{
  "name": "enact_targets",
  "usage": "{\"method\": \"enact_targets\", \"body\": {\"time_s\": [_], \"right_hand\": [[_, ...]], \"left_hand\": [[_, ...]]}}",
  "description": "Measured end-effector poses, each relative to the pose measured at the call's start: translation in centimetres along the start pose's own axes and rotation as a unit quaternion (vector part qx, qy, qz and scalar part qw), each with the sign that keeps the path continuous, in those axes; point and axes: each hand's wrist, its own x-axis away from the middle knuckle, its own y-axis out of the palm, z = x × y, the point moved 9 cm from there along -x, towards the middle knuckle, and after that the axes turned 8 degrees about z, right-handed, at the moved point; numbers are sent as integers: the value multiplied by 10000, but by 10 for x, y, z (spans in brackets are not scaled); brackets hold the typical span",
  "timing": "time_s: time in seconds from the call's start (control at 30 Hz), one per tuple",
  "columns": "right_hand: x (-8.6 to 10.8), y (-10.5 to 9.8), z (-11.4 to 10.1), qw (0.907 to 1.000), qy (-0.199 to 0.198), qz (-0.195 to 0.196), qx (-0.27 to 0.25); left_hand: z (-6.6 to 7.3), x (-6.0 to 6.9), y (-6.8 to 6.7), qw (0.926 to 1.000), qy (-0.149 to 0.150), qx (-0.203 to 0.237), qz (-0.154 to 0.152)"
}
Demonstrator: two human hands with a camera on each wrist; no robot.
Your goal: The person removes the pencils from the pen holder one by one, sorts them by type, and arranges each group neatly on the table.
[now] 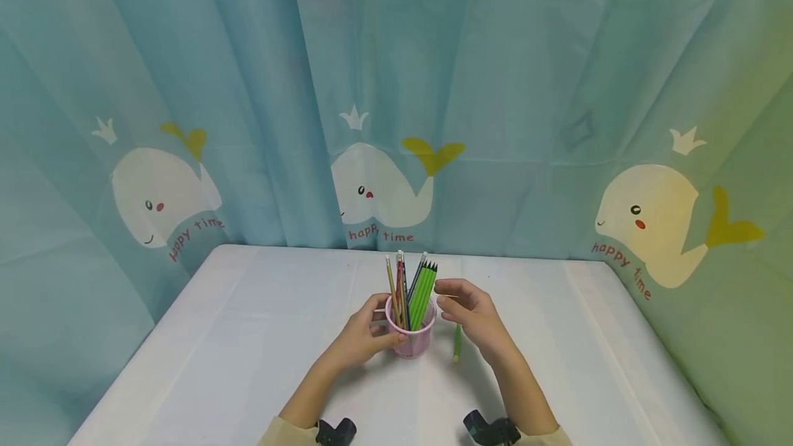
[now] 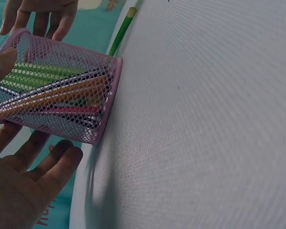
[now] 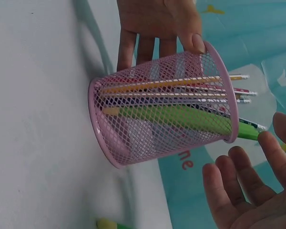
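A pink mesh pencil cup [image 1: 411,344] stands upright on the table, with several bright green pencils [image 1: 424,294] and several patterned pencils [image 1: 396,288] leaning in it. My left hand [image 1: 359,339] holds the cup from its left side, thumb at the front near the rim and fingers round the back. Just right of the rim, my right hand [image 1: 473,315] is held with fingers spread and bent a little, nothing between them. One more green pencil [image 1: 457,344] lies on the table right of the cup, its far part hidden under the right hand.
The white table [image 1: 248,349] reaches back to a blue-green curtain [image 1: 526,88] printed with whales. The curtain also hangs along both sides. A dark wrist-worn device [image 1: 489,428] sits at each wrist.
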Motion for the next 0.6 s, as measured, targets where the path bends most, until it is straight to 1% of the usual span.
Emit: {"method": "enact_targets", "body": {"time_s": [0.1, 0.33, 0.6], "right_hand": [[1, 4, 0, 10000, -4, -41, 65], [4, 10, 4, 9994, -47, -248, 235], [4, 12, 1, 9986, -189, -219, 433]], "left_hand": [[0, 0, 0, 10000, 37, -2, -7], [-3, 1, 2, 10000, -8, 71, -14], [0, 1, 0, 10000, 28, 70, 19]]}}
